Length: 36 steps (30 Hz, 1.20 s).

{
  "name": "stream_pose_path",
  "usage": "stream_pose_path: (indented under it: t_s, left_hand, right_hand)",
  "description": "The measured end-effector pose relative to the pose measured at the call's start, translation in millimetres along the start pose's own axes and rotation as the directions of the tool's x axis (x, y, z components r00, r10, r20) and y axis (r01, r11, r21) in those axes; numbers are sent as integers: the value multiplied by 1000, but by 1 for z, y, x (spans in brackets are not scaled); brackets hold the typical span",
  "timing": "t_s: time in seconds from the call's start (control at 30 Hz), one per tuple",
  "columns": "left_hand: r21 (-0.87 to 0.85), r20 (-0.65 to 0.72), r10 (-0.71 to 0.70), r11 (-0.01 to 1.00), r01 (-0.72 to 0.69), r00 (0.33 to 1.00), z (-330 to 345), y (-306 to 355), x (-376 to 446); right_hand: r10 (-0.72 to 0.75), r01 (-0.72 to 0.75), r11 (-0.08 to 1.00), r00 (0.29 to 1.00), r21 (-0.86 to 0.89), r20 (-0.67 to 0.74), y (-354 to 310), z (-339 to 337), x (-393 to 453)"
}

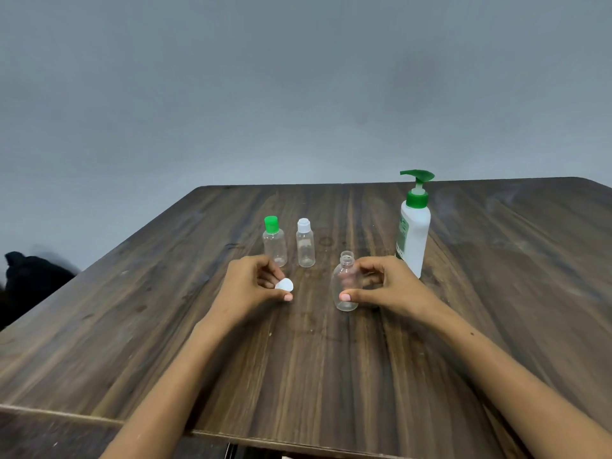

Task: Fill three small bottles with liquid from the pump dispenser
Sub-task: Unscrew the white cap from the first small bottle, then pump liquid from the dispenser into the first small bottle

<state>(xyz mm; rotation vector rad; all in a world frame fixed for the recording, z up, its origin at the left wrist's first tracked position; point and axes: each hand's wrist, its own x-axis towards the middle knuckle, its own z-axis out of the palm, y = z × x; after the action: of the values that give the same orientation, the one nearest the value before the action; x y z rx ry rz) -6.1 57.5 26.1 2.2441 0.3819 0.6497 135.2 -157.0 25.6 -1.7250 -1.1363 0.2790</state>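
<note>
Bottle (345, 286), uncapped, empty, upright on worktop (331, 376); right hand (385, 288) fingers curled round body. Left hand (255, 286) pinches white cap (284, 285). Light, thin plastic, tippy: hold mid-body, don't squeeze.

No readable text anywhere; only blurred green print on the pump dispenser (414, 231) label.

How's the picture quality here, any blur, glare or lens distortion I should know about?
Head view: soft, even light with no hard shadows; faint sheen on the table far right; wide-angle bending bows the table's edges; the dark shape at left is smeared; the clear open bottle in the right hand is hard to outline; the left hand and white cap are slightly soft.
</note>
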Motion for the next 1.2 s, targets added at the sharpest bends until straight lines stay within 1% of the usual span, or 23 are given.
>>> stream_pose_path:
  t_s: [0.1, 0.2, 0.27, 0.3, 0.4, 0.47, 0.53, 0.6, 0.63, 0.7, 0.77, 0.83, 0.9, 0.97, 1.0, 1.03, 1.07, 1.1, 1.13, 1.17, 1.2]
  left_hand:
    - [58, -17, 11, 998, -10, 1000, -1, -6, 0]
    - [170, 30, 92, 981, -96, 995, -4, -9, 3]
    - [277, 110, 134, 948, -160, 985, -6, -7, 8]
    - [325, 172, 140, 926, -191, 975, -7, -4, 12]
    - [454, 368, 97, 849, -270, 925, -4, 3, 21]
    - [489, 424, 57, 826, -281, 904, -2, 1, 25]
    - [475, 415, 56, 838, -268, 908, -3, -4, 24]
    - [402, 346, 106, 881, -250, 932, -4, -2, 18]
    - [322, 287, 150, 915, -243, 946, -2, 2, 13]
    - [93, 164, 205, 971, -222, 965, 9, 15, 4]
    - [-83, 77, 186, 980, -180, 979, 27, 28, -2]
    - [-178, 35, 156, 973, -147, 987, 43, 38, -4]
    - [-237, 8, 153, 960, -147, 988, 54, 42, -3]
    - [-278, 2, 139, 951, -133, 990, 59, 41, 0]
    - [-305, 7, 134, 944, -126, 991, 61, 39, 1]
    - [-333, 8, 138, 934, -127, 990, 63, 36, 1]
    - [-360, 7, 139, 924, -127, 990, 65, 33, 1]
    - [-384, 5, 133, 915, -121, 991, 67, 31, 0]
    - [-410, -1, 130, 904, -119, 992, 69, 30, 0]
    - [-429, -5, 128, 896, -118, 992, 71, 28, 1]
    - [-437, -5, 124, 892, -113, 992, 73, 26, 2]
  right_hand:
    - [-7, 7, 1000, 1000, 4, -1, 0, 0, 0]
    - [-5, 5, 1000, 1000, 25, 0, 0, 0, 1]
    - [-3, 3, 1000, 1000, 19, -5, 2, 0, 1]
    - [-5, 5, 1000, 1000, 16, -8, 2, 1, 1]
    - [-13, 13, 1000, 1000, 1, -11, 3, 1, 1]
    - [-21, 21, 1000, 1000, -8, -18, 3, 1, 1]
    - [-27, 27, 1000, 999, -5, -28, 3, 1, 1]
    - [-34, 34, 999, 999, -2, -31, 2, 2, 0]
    - [-40, 40, 999, 999, -6, -32, 2, 2, 0]
    - [-39, 38, 999, 999, -20, -30, 0, 2, 1]
    - [-30, 29, 998, 999, -50, -20, -1, 1, 1]
    - [-17, 16, 998, 1000, -54, -8, -1, 1, -1]
    - [-6, 7, 998, 1000, -68, 21, -2, 1, -3]
    - [11, -6, 993, 999, -115, 41, -4, -4, -2]
    - [33, -29, 990, 999, -138, 28, -6, -8, -3]
    - [61, -61, 986, 998, -155, -7, -7, -14, -4]
    - [80, -91, 983, 994, -158, -71, -7, -21, -7]
    - [78, -107, 981, 981, -163, -176, -7, -26, -10]
    - [47, -112, 976, 946, -186, -321, -6, -31, -14]
    - [-7, -115, 967, 880, -226, -475, -3, -34, -18]
    - [-55, -134, 954, 799, -267, -599, -2, -37, -23]
